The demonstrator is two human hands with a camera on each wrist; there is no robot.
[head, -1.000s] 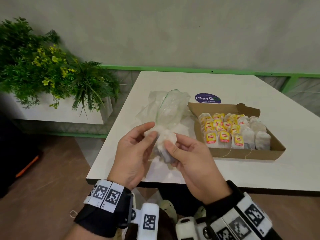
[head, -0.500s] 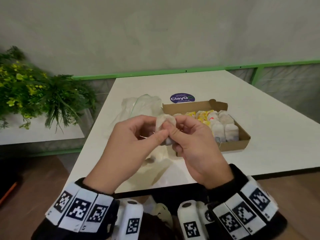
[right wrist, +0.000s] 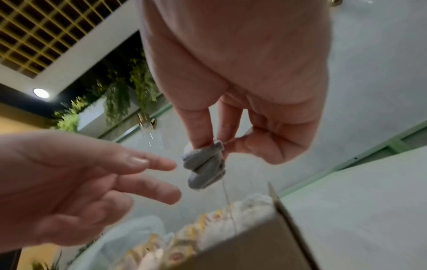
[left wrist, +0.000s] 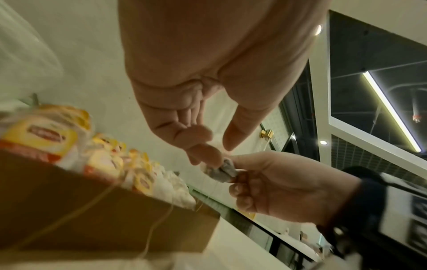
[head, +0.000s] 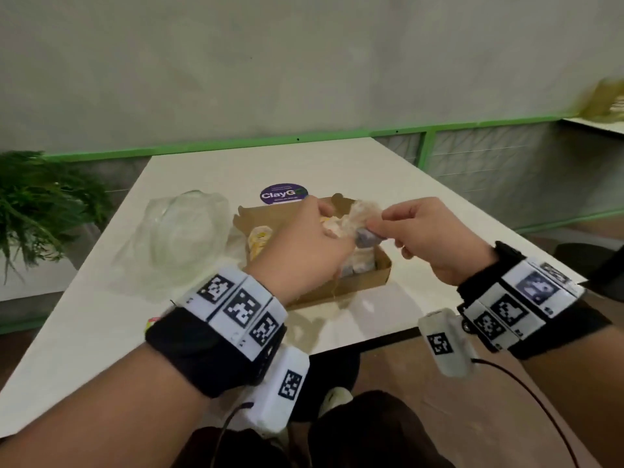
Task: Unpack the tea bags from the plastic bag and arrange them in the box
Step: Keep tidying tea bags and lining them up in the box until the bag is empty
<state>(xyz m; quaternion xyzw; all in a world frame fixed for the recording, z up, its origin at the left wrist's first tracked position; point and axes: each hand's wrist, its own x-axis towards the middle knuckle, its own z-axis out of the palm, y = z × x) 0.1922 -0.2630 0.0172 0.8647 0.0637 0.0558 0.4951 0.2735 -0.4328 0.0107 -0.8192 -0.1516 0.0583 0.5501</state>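
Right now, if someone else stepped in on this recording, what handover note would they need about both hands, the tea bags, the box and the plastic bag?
Right hand: pinches one tea bag by its top, above the box, its string hanging down.
Left hand: fingers straight and open beside that tea bag; contact unclear.
Box: on the white table, already holding rows of tea bags, several with yellow tags.
Plastic bag: lies crumpled on the table to the left of the box; contents unclear.
Done: most bags arranged.
Left: set the held bag into the box, check the plastic bag for more.
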